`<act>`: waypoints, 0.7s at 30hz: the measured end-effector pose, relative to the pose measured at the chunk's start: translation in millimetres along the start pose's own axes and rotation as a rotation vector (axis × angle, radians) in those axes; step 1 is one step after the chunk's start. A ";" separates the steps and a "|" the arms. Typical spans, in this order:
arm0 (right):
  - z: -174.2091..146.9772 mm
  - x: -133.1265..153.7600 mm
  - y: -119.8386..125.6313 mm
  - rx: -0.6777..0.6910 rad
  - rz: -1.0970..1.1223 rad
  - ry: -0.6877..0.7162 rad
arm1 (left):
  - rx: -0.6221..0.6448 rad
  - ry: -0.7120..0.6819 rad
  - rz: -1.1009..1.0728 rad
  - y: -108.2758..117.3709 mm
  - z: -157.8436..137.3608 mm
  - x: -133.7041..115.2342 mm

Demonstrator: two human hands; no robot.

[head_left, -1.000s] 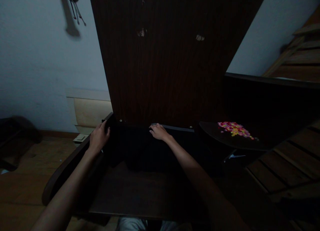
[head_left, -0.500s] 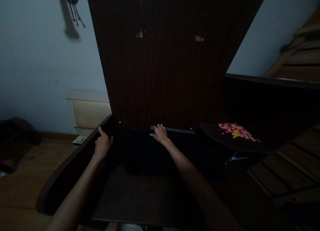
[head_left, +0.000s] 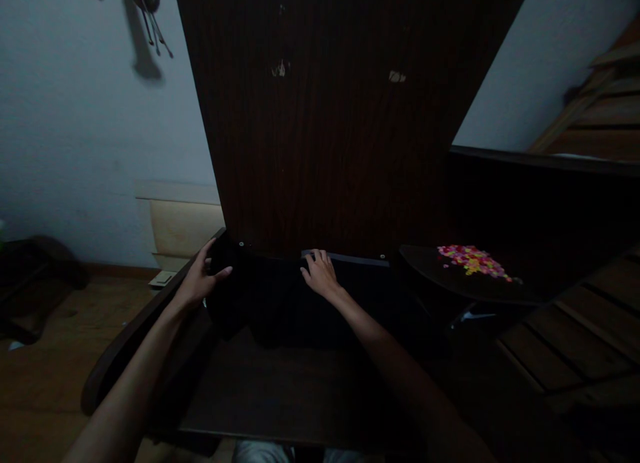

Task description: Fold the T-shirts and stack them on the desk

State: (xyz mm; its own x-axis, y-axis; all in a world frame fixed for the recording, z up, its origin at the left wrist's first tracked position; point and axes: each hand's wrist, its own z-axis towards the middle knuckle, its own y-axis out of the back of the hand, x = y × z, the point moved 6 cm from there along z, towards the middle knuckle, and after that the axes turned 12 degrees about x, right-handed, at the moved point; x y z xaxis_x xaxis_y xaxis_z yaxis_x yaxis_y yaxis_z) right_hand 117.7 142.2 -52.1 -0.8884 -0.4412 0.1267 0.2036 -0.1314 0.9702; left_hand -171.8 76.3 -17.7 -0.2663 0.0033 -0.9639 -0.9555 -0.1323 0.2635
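Observation:
A black cloth (head_left: 325,309), likely a garment, lies spread over the dark wooden desk (head_left: 270,389); its folds are hard to make out in the dim light. Along its far edge runs a narrow grey strip (head_left: 357,259). My right hand (head_left: 321,273) rests flat on the cloth by the left part of that strip, fingers spread. At the cloth's left end is my left hand (head_left: 199,277), thumb and fingers apart, beside the desk's raised side panel (head_left: 115,363). Whether its fingertips touch the fabric, I cannot tell.
A tall dark wooden panel (head_left: 320,129) rises behind the desk. On the right, a rounded shelf (head_left: 425,269) bears a pile of small pink, red and yellow pieces (head_left: 473,259). Slatted wood (head_left: 575,329) stands beyond it. A cream-coloured item (head_left: 185,226) is by the left wall.
My left hand has shifted slightly left and turned, its thumb and fingers now spread wider. The cloth's left end has moved a little. My right hand stays nearly in place.

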 end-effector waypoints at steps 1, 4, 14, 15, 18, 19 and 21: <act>-4.3 -3.9 1.4 -0.008 0.020 -0.005 | 0.002 0.001 -0.050 2.7 -1.1 -3.8; -19.2 -21.1 3.7 -0.030 0.080 -0.030 | -0.070 0.055 -0.164 13.7 -5.3 -8.8; -44.4 -59.8 -26.7 -0.075 0.230 0.014 | -0.390 0.078 -0.225 10.0 -24.3 26.8; -44.5 -59.7 -30.2 -0.074 0.234 0.015 | -0.431 0.102 -0.202 8.9 -27.5 31.0; -44.9 -58.2 -36.6 -0.082 0.246 0.018 | -0.459 0.198 -0.081 3.4 -35.9 40.5; -45.2 -57.6 -37.5 -0.087 0.249 0.020 | -0.450 0.208 -0.027 2.1 -38.3 42.3; -45.8 -56.8 -38.1 -0.093 0.247 0.020 | -0.406 0.196 0.085 0.5 -42.6 46.1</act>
State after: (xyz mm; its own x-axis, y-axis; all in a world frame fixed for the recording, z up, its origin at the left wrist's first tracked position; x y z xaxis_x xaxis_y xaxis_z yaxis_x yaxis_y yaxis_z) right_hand 179.2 131.7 -105.6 -0.7986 -0.4877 0.3526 0.4512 -0.0976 0.8870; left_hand -179.2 34.1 -63.7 -0.2755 -0.2071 -0.9387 -0.7935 -0.5022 0.3437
